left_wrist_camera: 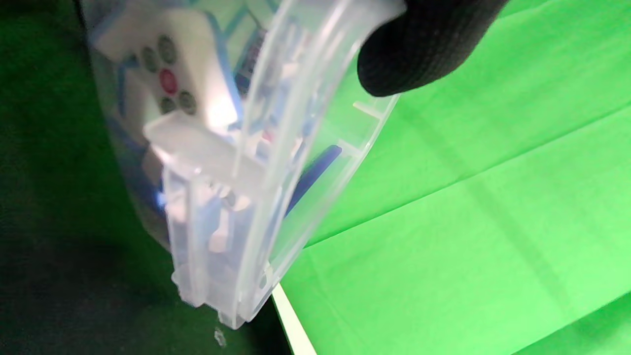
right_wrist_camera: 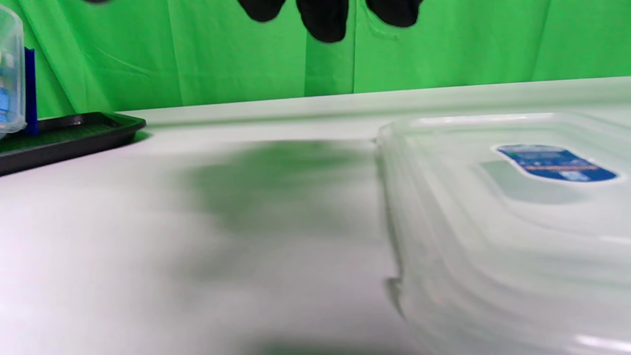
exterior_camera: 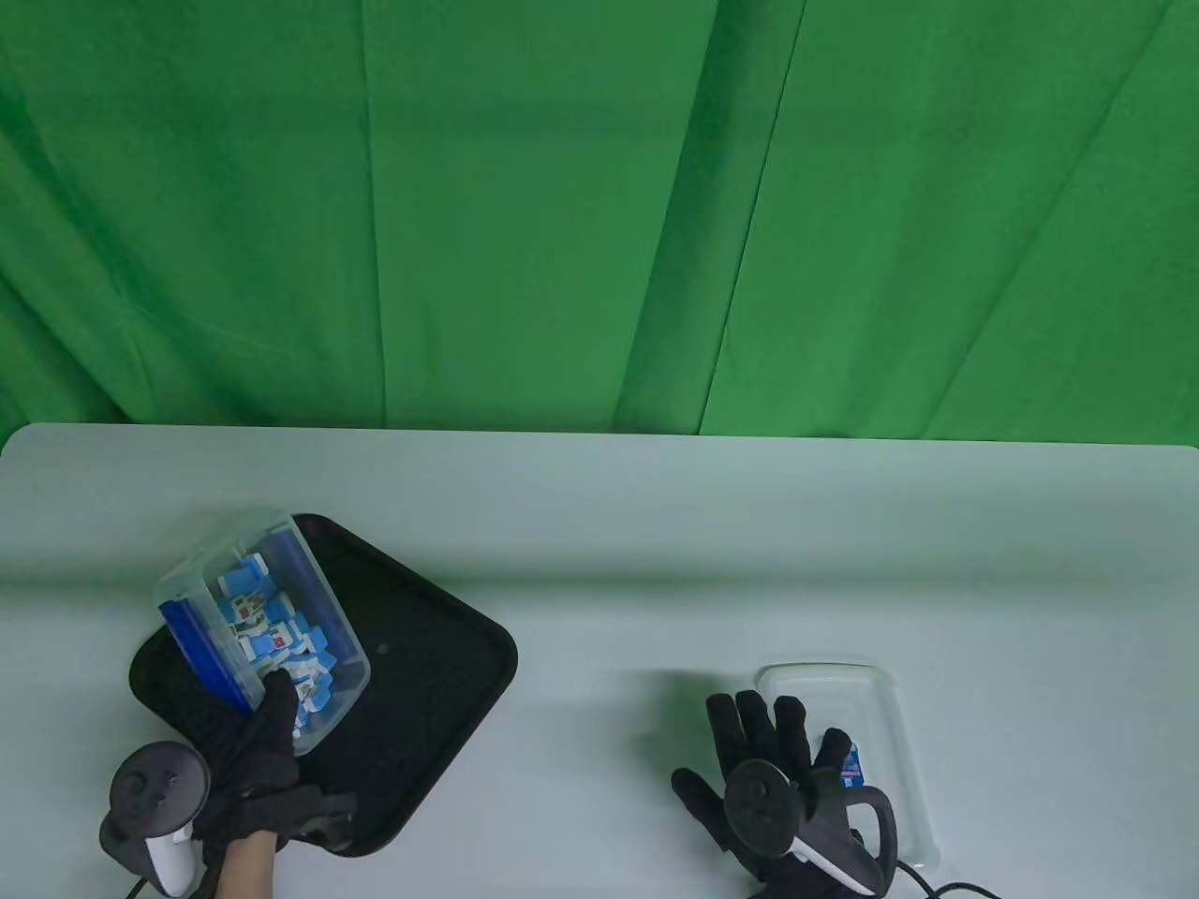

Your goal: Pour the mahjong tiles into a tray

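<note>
A clear plastic box (exterior_camera: 272, 618) full of blue-and-white mahjong tiles (exterior_camera: 276, 641) is held over the black tray (exterior_camera: 440, 674) at the table's left. My left hand (exterior_camera: 258, 749) grips the box at its near end, a finger over the rim. The left wrist view shows the box (left_wrist_camera: 236, 162) close up with a tile (left_wrist_camera: 167, 84) inside and one fingertip (left_wrist_camera: 419, 44) on its rim. My right hand (exterior_camera: 777, 777) is spread open, above the table beside the box's clear lid (exterior_camera: 890, 730). No tiles lie on the tray.
The clear lid (right_wrist_camera: 503, 212) with a blue label (right_wrist_camera: 554, 162) lies flat at the table's right front. The tray's edge (right_wrist_camera: 74, 133) shows far left in the right wrist view. A green cloth hangs behind the table.
</note>
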Tool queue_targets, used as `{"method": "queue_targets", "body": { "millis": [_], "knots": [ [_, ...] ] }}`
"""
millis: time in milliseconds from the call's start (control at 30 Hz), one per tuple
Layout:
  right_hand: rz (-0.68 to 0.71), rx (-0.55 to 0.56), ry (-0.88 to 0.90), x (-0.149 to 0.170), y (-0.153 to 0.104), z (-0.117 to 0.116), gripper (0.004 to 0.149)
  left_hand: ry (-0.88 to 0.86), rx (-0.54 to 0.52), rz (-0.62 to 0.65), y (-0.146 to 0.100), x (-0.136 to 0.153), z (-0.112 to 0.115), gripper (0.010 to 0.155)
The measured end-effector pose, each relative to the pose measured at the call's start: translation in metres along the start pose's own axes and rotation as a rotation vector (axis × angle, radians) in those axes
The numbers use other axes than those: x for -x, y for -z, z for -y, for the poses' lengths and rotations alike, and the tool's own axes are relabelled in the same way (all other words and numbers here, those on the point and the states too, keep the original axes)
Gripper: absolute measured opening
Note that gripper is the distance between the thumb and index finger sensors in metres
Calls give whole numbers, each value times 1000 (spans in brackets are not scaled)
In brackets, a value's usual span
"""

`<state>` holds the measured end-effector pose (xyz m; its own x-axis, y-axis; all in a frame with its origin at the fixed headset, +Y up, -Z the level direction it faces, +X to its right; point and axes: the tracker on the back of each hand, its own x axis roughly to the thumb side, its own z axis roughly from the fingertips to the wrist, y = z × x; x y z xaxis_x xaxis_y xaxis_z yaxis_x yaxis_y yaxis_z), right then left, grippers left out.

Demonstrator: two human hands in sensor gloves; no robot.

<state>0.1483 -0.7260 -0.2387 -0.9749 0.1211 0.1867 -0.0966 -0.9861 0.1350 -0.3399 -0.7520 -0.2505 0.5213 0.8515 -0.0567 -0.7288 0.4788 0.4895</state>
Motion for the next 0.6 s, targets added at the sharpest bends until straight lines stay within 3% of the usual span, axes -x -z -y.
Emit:
{"method": "queue_targets", "body": {
  "millis": [600],
  "knots": [
    [-28, -49, -8, -1, 1, -1, 84, 139, -24, 37, 1, -3, -1, 97]
  ]
}}
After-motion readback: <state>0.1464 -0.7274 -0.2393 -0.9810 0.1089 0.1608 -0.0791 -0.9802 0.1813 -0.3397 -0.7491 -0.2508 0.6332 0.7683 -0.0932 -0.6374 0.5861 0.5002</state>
